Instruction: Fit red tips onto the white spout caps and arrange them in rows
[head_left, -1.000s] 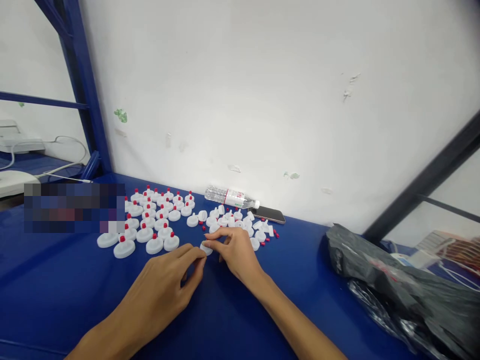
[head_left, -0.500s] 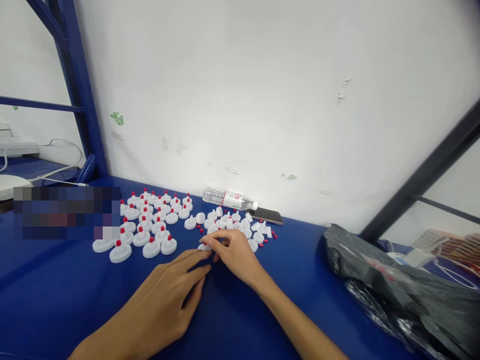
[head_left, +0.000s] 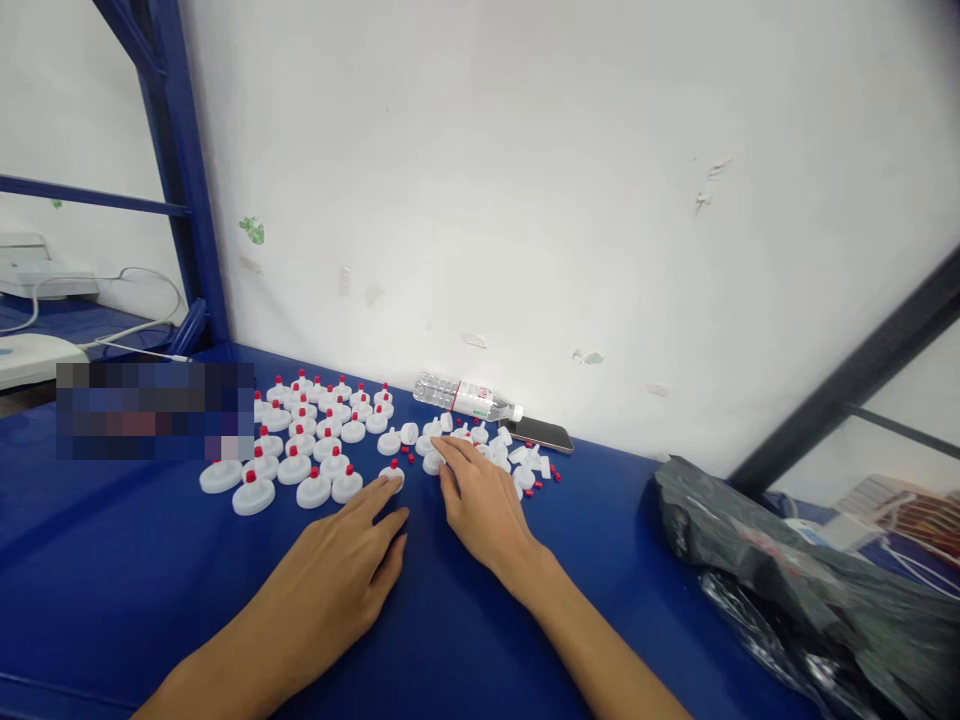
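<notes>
My left hand rests low over the table with its fingers stretched out. Its forefinger is at the near side of a white round lid with a red-tipped nozzle, seemingly touching it; whether it presses is unclear. Further right, my right hand reaches with extended fingers to the edge of a heap of white nozzle lids without red tips. Its fingertips are by a white lid, and no grip on it shows. Small red caps lie scattered around the heap.
Several white lids with red caps stand grouped on the blue table to the left. Behind the heap lie a clear water bottle and a phone. A dark plastic bag sits at right. A blue post rises at left.
My right hand has let go of the red-capped lid and moved right to the heap. The lid stands by my left fingertips. The view has shifted slightly.
</notes>
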